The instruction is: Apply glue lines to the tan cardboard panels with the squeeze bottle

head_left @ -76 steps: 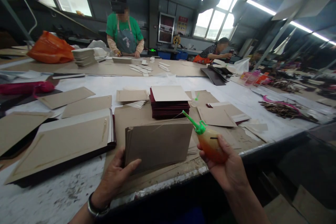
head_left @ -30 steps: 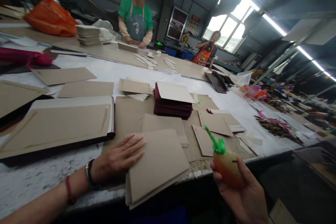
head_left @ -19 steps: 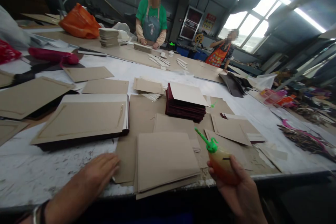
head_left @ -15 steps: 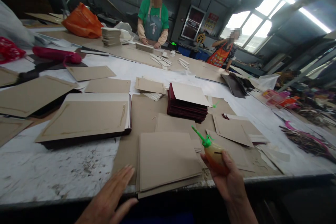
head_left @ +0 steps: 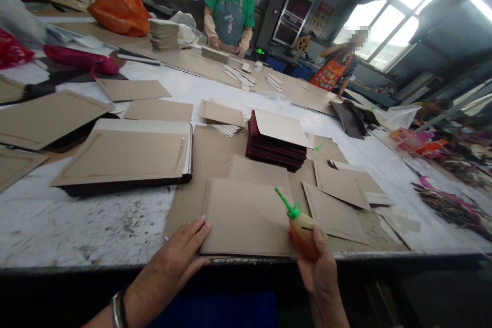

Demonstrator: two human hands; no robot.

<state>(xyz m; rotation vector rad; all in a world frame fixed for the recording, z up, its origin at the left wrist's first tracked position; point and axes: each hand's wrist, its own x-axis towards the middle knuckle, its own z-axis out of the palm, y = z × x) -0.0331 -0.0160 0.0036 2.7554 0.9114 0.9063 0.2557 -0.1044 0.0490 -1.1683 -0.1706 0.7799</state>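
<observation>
At the table's front edge lies a stack of tan cardboard sheets [head_left: 248, 218], its edges fairly even. My left hand [head_left: 182, 246] rests against the stack's left side near the front corner, fingers stretched out. My right hand [head_left: 313, 256] is wrapped round a glue bottle [head_left: 303, 233] with amber liquid and a green nozzle that points up and to the left. The bottle is beside the stack's right edge. On the left, a cardboard sheet [head_left: 123, 156] with glue lines along its edges tops a pile of dark red covers. Behind my stack stands another pile of dark red covers [head_left: 274, 146].
Glue-lined cardboard sheets [head_left: 338, 184] lie to the right, others [head_left: 49, 118] at far left. An orange bag [head_left: 119, 7] and a pink pouch [head_left: 80, 59] sit at the back left. Across the table stand a person in green [head_left: 230, 10] and one in an orange apron [head_left: 334, 69].
My left hand has moved up and right to the stack's side. The stack, skewed at the bottom before, is now more even. The bottle in my right hand has shifted slightly left.
</observation>
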